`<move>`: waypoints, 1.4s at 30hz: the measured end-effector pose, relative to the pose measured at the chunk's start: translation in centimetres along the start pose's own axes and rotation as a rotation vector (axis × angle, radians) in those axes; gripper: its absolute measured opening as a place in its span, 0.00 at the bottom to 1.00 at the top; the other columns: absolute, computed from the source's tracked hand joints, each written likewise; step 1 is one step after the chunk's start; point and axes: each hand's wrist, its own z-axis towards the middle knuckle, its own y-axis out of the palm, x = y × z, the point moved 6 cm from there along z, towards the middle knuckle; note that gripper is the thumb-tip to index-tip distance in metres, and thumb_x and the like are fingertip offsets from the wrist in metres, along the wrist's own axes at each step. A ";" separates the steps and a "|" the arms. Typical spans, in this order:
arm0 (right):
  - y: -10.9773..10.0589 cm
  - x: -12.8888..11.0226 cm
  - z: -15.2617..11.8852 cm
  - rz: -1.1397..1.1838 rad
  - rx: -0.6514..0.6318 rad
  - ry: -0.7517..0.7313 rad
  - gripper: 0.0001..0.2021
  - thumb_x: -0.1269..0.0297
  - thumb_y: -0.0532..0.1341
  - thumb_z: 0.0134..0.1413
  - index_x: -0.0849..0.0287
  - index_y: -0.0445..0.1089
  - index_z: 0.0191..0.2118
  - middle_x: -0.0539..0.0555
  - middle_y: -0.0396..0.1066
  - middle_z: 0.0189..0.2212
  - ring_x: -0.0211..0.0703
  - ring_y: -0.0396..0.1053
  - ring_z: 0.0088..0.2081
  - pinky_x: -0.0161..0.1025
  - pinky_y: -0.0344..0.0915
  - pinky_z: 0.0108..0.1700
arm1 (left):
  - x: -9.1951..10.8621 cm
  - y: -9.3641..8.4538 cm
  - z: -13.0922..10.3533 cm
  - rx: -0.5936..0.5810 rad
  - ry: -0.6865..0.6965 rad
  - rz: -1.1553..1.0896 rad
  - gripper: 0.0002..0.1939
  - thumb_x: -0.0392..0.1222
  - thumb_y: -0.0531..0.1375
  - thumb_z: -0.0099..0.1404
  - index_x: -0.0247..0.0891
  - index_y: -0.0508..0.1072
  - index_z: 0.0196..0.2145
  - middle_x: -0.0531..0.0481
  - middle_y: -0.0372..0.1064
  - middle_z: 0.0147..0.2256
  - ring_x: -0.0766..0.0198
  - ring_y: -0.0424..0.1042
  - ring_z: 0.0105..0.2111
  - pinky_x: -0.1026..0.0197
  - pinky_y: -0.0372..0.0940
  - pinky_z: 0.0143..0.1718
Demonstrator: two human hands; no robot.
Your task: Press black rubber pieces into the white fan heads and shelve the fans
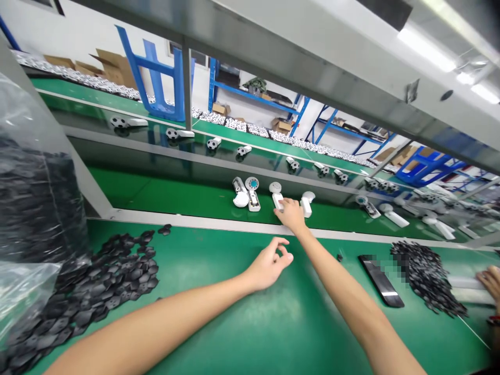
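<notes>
My right hand reaches to the conveyor belt behind the bench, its fingers closed on the handle of a white handheld device with a round head, which looks like a small fan. Just right of it lies another white device. To the left is a pair of similar devices with open handles, one showing a blue-green centre in its head. My left hand hovers over the green bench, fingers loosely curled, thumb and index finger apart, nothing visible between them.
Loose black plastic pieces spread beside a clear bag at left. A black phone and another black pile lie at right. Another person's hand is at the right edge. Football-patterned devices line the raised shelf behind.
</notes>
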 end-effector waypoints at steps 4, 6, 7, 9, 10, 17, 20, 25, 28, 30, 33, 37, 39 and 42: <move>4.7 -3.0 -0.2 -0.006 -0.125 -0.066 0.39 0.47 0.66 0.60 0.57 0.61 0.72 0.65 0.61 0.67 0.62 0.60 0.66 0.52 0.58 0.66 | 0.7 -0.2 -0.5 0.050 0.053 0.060 0.19 0.52 0.60 0.73 0.39 0.67 0.54 0.49 0.66 0.45 0.71 0.62 0.28 0.63 0.58 0.31; 6.1 -3.8 0.4 0.016 -0.164 -0.049 0.44 0.43 0.67 0.58 0.58 0.57 0.74 0.66 0.64 0.65 0.62 0.66 0.61 0.51 0.63 0.61 | 0.7 -0.5 -0.7 0.108 0.066 0.067 0.18 0.52 0.60 0.73 0.39 0.67 0.54 0.48 0.66 0.46 0.69 0.62 0.30 0.63 0.58 0.32; 6.3 -3.8 0.8 0.030 -0.163 -0.023 0.43 0.44 0.66 0.58 0.60 0.58 0.73 0.68 0.64 0.63 0.62 0.68 0.59 0.50 0.65 0.59 | 0.7 -0.7 -0.8 0.143 0.068 0.065 0.18 0.52 0.59 0.74 0.39 0.67 0.54 0.47 0.65 0.46 0.68 0.63 0.30 0.62 0.59 0.32; 6.0 -3.2 1.5 0.076 -0.146 0.039 0.35 0.45 0.60 0.64 0.65 0.64 0.67 0.69 0.69 0.58 0.58 0.72 0.53 0.48 0.68 0.53 | 0.6 -1.3 -0.8 0.215 0.060 0.052 0.18 0.53 0.57 0.75 0.39 0.66 0.53 0.47 0.66 0.45 0.67 0.63 0.32 0.62 0.60 0.34; 5.5 -2.8 1.6 0.111 -0.139 0.066 0.31 0.45 0.55 0.68 0.67 0.66 0.63 0.68 0.72 0.52 0.54 0.74 0.48 0.45 0.70 0.48 | 0.5 -1.7 -0.7 0.252 0.051 0.043 0.18 0.53 0.57 0.75 0.39 0.66 0.53 0.46 0.66 0.45 0.66 0.64 0.32 0.61 0.61 0.35; 0.4 -1.8 -9.5 0.328 -0.067 0.072 0.33 0.42 0.46 0.71 0.63 0.64 0.67 0.62 0.75 0.44 0.50 0.74 0.41 0.44 0.72 0.41 | 0.6 -4.9 1.1 0.480 -0.016 -0.144 0.25 0.57 0.59 0.74 0.40 0.61 0.60 0.40 0.64 0.60 0.57 0.69 0.57 0.55 0.63 0.59; -1.7 -3.6 -17.1 0.244 -0.155 -0.213 0.37 0.45 0.61 0.67 0.56 0.58 0.75 0.65 0.69 0.61 0.57 0.70 0.57 0.53 0.68 0.58 | 1.0 -3.6 1.3 0.347 -0.062 -0.258 0.26 0.60 0.62 0.71 0.40 0.64 0.56 0.44 0.73 0.48 0.59 0.75 0.46 0.58 0.70 0.48; -7.3 0.9 -20.9 0.227 -0.015 -0.221 0.25 0.50 0.49 0.76 0.56 0.81 0.43 0.59 0.77 0.39 0.51 0.73 0.42 0.49 0.69 0.48 | 1.4 -0.2 -0.6 0.106 -0.202 -0.316 0.25 0.56 0.70 0.65 0.40 0.67 0.49 0.54 0.70 0.30 0.66 0.71 0.27 0.65 0.66 0.29; -11.1 8.6 -20.1 0.180 0.178 0.098 0.30 0.48 0.43 0.78 0.59 0.79 0.44 0.57 0.75 0.35 0.46 0.72 0.35 0.43 0.69 0.40 | 1.1 0.8 -1.3 -0.009 -0.281 -0.343 0.28 0.67 0.61 0.69 0.35 0.71 0.44 0.50 0.70 0.26 0.65 0.69 0.21 0.66 0.63 0.21; -12.6 12.6 -19.8 0.107 0.220 0.161 0.26 0.47 0.49 0.76 0.61 0.78 0.50 0.58 0.76 0.38 0.47 0.72 0.36 0.45 0.69 0.43 | 0.9 0.8 -1.3 -0.041 -0.318 -0.347 0.34 0.72 0.57 0.68 0.32 0.73 0.42 0.48 0.70 0.24 0.65 0.69 0.19 0.66 0.62 0.19; -13.1 16.5 -19.7 0.016 0.202 0.177 0.23 0.46 0.59 0.69 0.60 0.77 0.54 0.61 0.77 0.43 0.49 0.73 0.39 0.48 0.69 0.48 | 0.5 0.2 -1.1 -0.011 -0.370 -0.328 0.38 0.76 0.56 0.66 0.31 0.75 0.42 0.47 0.71 0.24 0.64 0.69 0.18 0.66 0.62 0.18; -12.4 18.5 -19.6 -0.041 0.151 0.157 0.20 0.48 0.63 0.64 0.59 0.80 0.50 0.59 0.75 0.40 0.48 0.72 0.36 0.49 0.70 0.47 | 0.0 -0.4 -0.9 0.032 -0.398 -0.339 0.38 0.75 0.55 0.68 0.33 0.75 0.44 0.46 0.73 0.26 0.64 0.71 0.20 0.66 0.64 0.20; -12.1 18.5 -19.6 -0.055 0.137 0.142 0.17 0.50 0.63 0.65 0.58 0.81 0.45 0.59 0.75 0.39 0.50 0.73 0.37 0.49 0.70 0.48 | -0.2 -0.4 -0.9 0.024 -0.399 -0.346 0.36 0.74 0.56 0.68 0.33 0.75 0.45 0.46 0.73 0.26 0.64 0.72 0.20 0.66 0.66 0.20; -11.9 18.2 -19.7 -0.066 0.145 0.128 0.17 0.52 0.60 0.68 0.59 0.80 0.43 0.61 0.75 0.42 0.52 0.74 0.44 0.49 0.69 0.54 | -0.4 -0.4 -1.0 0.002 -0.396 -0.335 0.36 0.74 0.57 0.68 0.33 0.75 0.45 0.46 0.73 0.27 0.63 0.72 0.21 0.65 0.67 0.21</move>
